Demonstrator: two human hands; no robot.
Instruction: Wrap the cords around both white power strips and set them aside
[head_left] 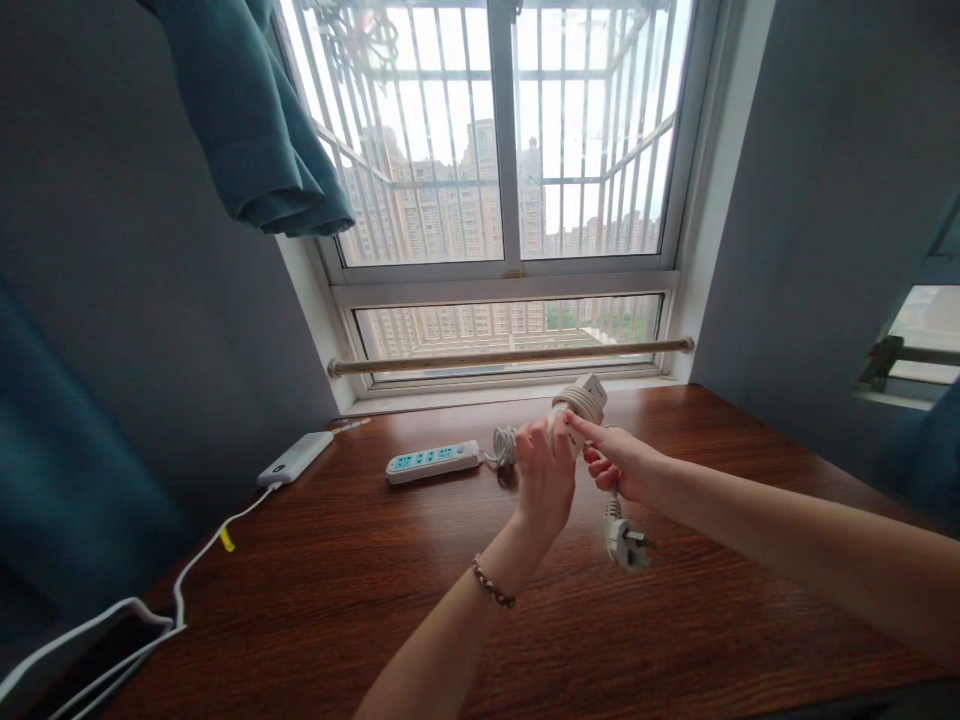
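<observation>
My left hand point(544, 478) and my right hand point(619, 462) are raised together above a dark wooden table point(360, 590). Between them they hold a white object point(583, 400) wrapped in coils of white cable. The cable's end hangs below my right hand and carries a white plug point(627, 543) with metal pins. Another stretch of the cable point(504, 445) runs left to a white power strip point(433, 461) with blue sockets, which lies flat on the table. A beaded bracelet point(493, 584) sits on my left wrist.
A white power bank point(295, 457) lies at the table's back left, with a white cable point(196, 558) trailing to the front left corner. A window point(504, 180) with bars and a wooden rod point(510, 356) stands behind the table. A teal curtain point(251, 120) hangs upper left.
</observation>
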